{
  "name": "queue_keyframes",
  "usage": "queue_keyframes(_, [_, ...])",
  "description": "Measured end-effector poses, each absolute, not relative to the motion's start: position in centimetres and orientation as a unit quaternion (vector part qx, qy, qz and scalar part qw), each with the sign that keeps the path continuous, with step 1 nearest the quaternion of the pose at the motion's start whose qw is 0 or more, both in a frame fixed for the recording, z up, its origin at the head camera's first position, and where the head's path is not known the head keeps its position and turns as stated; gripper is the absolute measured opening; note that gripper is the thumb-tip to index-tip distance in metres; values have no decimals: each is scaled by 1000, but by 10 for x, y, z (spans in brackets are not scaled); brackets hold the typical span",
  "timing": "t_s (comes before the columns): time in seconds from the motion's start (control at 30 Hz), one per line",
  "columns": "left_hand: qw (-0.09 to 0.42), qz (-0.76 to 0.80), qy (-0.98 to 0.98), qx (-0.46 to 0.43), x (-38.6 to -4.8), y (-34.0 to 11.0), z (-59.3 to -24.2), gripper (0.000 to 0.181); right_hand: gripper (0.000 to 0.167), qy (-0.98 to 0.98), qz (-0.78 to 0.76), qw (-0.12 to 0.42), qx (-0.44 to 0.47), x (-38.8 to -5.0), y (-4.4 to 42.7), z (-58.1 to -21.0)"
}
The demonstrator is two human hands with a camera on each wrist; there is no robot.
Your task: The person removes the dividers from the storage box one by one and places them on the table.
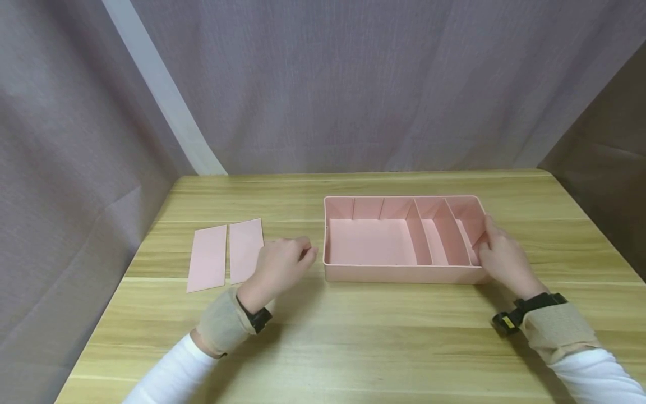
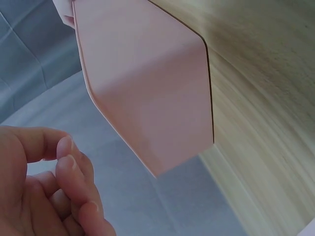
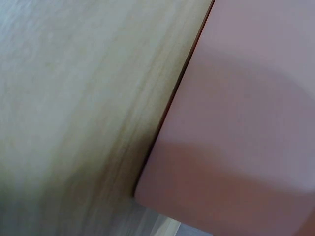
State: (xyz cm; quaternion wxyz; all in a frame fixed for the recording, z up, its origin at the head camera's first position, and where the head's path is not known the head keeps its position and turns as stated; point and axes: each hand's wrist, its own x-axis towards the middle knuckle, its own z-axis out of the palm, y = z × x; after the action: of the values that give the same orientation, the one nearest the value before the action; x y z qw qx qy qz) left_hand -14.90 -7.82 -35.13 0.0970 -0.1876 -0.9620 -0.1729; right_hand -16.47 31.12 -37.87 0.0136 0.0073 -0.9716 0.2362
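My left hand [image 1: 284, 262] hovers between the flat pink panels and the pink box [image 1: 401, 274], touching neither. Its fingers are loosely bent with nothing in them; in the left wrist view the fingers [image 2: 74, 179] are beside the box's outer wall [image 2: 152, 93]. At the box's right end, my right hand [image 1: 506, 262] grips the end wall near the front corner, fingers over the rim. Two upright dividers cross the box's right half, leaving a wide compartment at left. The right wrist view shows the outer wall [image 3: 236, 123] but no fingers.
Two flat pink panels, one at far left [image 1: 207, 258] and one beside it [image 1: 245, 247], lie on the wooden table [image 1: 353, 348]. The left hand partly overlaps the nearer panel. A grey curtain [image 1: 323, 84] hangs behind the table's back edge.
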Motion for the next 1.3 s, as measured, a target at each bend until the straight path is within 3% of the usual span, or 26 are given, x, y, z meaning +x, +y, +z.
queue_keyframes(0.3, [90, -178, -957, -211, -149, -73, -352, 30, 57, -973, 225, 43, 24, -164, 312, -379])
queue_keyframes(0.8, [60, -177, -957, -221, -149, -60, -348, 31, 58, -972, 236, 18, 11, -164, 312, -380])
queue_keyframes(1.3, [37, -173, -956, -236, -147, -47, -348, 34, 58, -972, 231, 30, 13, -164, 310, -379])
